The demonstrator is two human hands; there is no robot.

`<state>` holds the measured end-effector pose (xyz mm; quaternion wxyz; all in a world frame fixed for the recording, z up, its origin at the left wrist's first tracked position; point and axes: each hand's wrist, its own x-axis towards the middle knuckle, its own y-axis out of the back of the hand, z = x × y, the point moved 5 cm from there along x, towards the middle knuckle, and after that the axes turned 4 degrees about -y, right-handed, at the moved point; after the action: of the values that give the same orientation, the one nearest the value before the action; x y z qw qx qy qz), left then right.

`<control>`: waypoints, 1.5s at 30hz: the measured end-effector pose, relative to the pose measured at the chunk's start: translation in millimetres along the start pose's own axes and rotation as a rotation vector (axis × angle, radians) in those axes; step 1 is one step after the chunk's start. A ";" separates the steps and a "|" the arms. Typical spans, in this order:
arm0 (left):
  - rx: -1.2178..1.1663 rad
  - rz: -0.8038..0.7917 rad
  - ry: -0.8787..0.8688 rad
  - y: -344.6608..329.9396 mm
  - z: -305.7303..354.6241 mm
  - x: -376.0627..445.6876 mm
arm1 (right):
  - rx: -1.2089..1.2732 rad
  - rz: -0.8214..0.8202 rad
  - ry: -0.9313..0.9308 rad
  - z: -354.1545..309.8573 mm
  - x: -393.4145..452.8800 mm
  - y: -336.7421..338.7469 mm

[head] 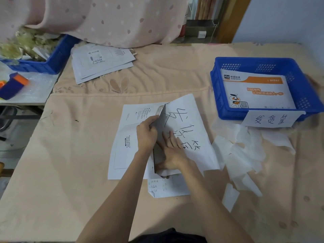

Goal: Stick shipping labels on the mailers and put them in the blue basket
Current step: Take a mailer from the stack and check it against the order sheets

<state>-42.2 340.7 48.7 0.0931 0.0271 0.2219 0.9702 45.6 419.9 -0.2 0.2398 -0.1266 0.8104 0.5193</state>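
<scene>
A white mailer [124,142] lies flat in the middle of the table. Over its right half stands a large white sheet [191,130] with black handwriting, lifted along its left edge. My left hand [146,133] pinches that lifted edge near the top. Further down, the flat fingers of my right hand [171,153] press on the sheet. A small handwritten label [166,188] lies just below my hands. The blue basket [217,81] at the right holds an orange-and-white mailer [257,92].
A stack of white mailers [101,62] lies at the back left. Peeled white backing papers [245,155] are scattered right of my hands. A second blue bin [56,58] with scraps and a purple-orange box [13,85] stand on the left side table. A pink curtain [105,18] hangs behind.
</scene>
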 end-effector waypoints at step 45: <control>0.220 -0.167 -0.139 -16.4 -0.2 0.2 | 0.697 0.107 0.060 -4.0 9.1 21.6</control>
<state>-39.7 355.2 41.4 0.1849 0.0856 0.3211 0.9249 27.0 426.0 13.3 0.2173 -0.0096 0.9511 0.2194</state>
